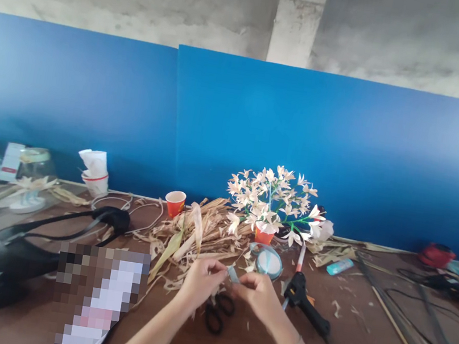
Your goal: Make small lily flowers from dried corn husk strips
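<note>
Between the fingertips of both hands is a small pale bluish-grey strip (233,274); its exact kind is too small to make out. My left hand (205,277) pinches its left end, and my right hand (257,292) has its fingers closed at the right end. Black-handled scissors (215,319) lie on the table just below the hands, their blades partly hidden. Beyond the right hand sits a round roll of tape (269,262). A black glue gun (303,304) with a stick in its back lies right of my right hand.
Dried husks (189,235) are heaped behind the hands. White flowers (270,201) stand in a red cup, with another red paper cup (175,203) to their left. A black headset-like device (5,259) and a blurred phone-like slab (107,297) lie left. Cables and sticks (398,341) lie right.
</note>
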A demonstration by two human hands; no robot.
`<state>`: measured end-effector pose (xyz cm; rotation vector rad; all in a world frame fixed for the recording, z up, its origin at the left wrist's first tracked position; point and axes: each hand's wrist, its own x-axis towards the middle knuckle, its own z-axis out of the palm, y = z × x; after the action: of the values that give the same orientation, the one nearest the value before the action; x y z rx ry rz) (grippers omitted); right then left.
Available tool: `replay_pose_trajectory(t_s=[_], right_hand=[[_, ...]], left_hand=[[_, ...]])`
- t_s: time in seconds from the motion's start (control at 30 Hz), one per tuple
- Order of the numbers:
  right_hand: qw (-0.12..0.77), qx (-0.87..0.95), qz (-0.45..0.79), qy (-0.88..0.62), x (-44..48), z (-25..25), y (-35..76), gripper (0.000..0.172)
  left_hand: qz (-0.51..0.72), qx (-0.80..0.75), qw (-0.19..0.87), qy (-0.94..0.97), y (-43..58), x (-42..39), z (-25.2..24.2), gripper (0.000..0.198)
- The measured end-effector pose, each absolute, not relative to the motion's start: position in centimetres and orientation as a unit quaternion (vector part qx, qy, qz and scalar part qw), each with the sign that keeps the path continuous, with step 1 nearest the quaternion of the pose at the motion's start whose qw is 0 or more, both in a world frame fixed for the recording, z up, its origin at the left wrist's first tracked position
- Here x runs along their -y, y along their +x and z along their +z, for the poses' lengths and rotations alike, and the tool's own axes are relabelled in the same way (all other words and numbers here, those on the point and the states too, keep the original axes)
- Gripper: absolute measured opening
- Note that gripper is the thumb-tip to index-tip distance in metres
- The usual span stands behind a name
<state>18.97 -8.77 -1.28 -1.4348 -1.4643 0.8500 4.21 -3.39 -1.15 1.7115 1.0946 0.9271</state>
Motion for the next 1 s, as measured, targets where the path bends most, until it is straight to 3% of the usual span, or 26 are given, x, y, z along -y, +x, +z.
replay_pose_trajectory(t_s=[0.1, 0.23, 0.3, 0.4, 0.47, 0.53, 0.67, 0.77, 0.9, 1.0], right_hand=[[0.404, 0.625, 0.3, -0.597, 9.5, 0.1, 19.8, 0.021], [0.36, 0.603, 0.136, -0.699, 11.8, 2.4, 23.3, 0.027], [0.277, 0.55, 0.025, -0.787, 13.4, 2.6, 25.4, 0.029], [0.109, 0.485, -0.028, -0.867, 15.2, 1.6, 27.3, 0.046], [0.055, 0.477, -0.037, -0.876, 15.6, 0.4, 27.6, 0.053], [0.04, 0.498, -0.039, -0.865, 15.5, -0.7, 27.5, 0.045], [0.075, 0.53, -0.076, -0.841, 14.9, -1.4, 28.1, 0.026], [0.175, 0.526, -0.089, -0.828, 14.7, -0.9, 28.5, 0.021], [0.317, 0.613, 0.012, -0.723, 14.4, 0.1, 26.5, 0.015], [0.346, 0.67, 0.053, -0.655, 13.8, 0.8, 23.6, 0.014]], left_hand=[[0.363, -0.444, 0.444, 0.689, 4.0, 3.2, -1.2, 0.022], [0.355, -0.437, 0.44, 0.699, 3.6, 3.1, -1.0, 0.019], [0.359, -0.431, 0.441, 0.7, 3.5, 3.2, -0.9, 0.02], [0.356, -0.43, 0.45, 0.697, 3.7, 3.4, -0.8, 0.022], [0.345, -0.435, 0.461, 0.692, 3.8, 3.6, -0.6, 0.022], [0.34, -0.439, 0.472, 0.685, 3.9, 3.8, -0.5, 0.022], [0.35, -0.434, 0.493, 0.668, 3.9, 3.8, -0.7, 0.021], [0.353, -0.438, 0.513, 0.648, 3.9, 3.5, -1.0, 0.021], [0.361, -0.415, 0.551, 0.628, 4.1, 3.4, -1.3, 0.02], [0.366, -0.412, 0.567, 0.612, 4.2, 3.4, -1.4, 0.019]])
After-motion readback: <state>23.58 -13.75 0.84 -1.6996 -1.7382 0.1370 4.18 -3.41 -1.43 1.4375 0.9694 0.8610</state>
